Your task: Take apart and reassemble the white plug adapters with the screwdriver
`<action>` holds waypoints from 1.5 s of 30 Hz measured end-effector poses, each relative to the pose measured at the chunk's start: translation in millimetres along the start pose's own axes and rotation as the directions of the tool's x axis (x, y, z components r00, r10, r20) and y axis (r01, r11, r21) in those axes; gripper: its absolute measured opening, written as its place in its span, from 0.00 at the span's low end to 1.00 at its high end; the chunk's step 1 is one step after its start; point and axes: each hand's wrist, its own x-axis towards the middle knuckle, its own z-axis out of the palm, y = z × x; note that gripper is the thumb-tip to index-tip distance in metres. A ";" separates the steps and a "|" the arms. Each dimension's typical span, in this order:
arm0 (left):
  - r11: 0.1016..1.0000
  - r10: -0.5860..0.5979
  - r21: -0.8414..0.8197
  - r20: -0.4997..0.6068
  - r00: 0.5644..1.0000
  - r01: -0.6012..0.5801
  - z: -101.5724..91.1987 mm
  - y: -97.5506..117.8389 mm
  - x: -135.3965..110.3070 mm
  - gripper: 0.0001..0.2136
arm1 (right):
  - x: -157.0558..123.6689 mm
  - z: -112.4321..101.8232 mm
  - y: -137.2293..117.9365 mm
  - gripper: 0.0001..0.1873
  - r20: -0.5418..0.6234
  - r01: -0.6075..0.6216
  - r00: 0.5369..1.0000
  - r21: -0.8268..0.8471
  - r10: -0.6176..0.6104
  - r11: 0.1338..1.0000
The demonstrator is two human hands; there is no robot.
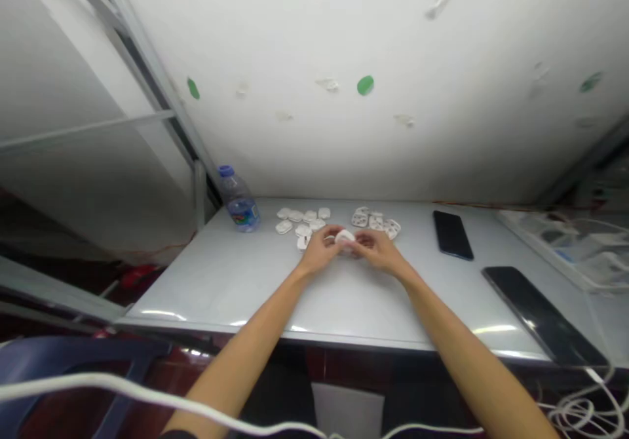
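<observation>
With the fingers of my left hand (319,250) and right hand (379,250) closed on it from both sides, I hold a small, white, rounded plastic-looking piece (344,236) over the glossy pale-grey desk (236,275), toward its far edge. Just beyond my left hand lies a group of flat white rounded-square pieces (295,216); beyond my right, a cluster of white pieces with dark spots (360,219). A clear, blue-capped plastic bottle (240,202) stands near the desk's far left corner.
</observation>
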 end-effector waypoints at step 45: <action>0.184 -0.122 0.975 -0.104 0.987 0.125 -20.9 25.0 55.9 0.10 | 6.6 -29.0 40.6 0.10 -0.026 0.160 0.971 -0.666 -0.237 0.729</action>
